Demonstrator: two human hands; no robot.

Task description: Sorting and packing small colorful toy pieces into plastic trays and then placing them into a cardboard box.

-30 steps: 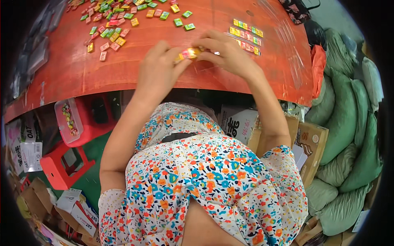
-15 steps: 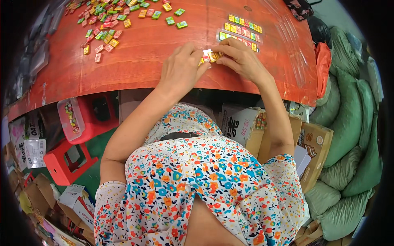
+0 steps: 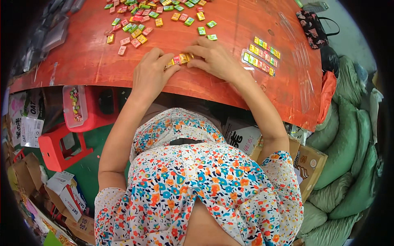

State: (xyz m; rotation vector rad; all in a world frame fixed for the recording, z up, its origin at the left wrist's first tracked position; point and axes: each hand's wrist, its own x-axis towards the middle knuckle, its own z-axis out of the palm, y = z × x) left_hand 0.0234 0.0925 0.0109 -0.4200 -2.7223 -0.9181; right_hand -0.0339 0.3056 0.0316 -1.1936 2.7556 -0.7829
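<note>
A short row of small yellow and red box-like pieces spans the gap between my hands, just above the red table. My left hand is closed on its left end, thumb toward me and fingers bent over. At the other end, my right hand pinches the row between thumb and fingers. Fingertips hide both ends. To the right lie several clear plastic strips filled with similar pieces in yellow, red and green. A loose heap of these pieces covers the table's far left part.
The red table ends close to my waist. Empty-looking clear plastic trays are stacked at its left edge. Below stands a red stool, near a clear box of pieces. Green sacks and cartons crowd the right.
The view has turned, shifting the table in the picture. Both hands, with the row between them, have moved left over the table, away from the filled strips.
</note>
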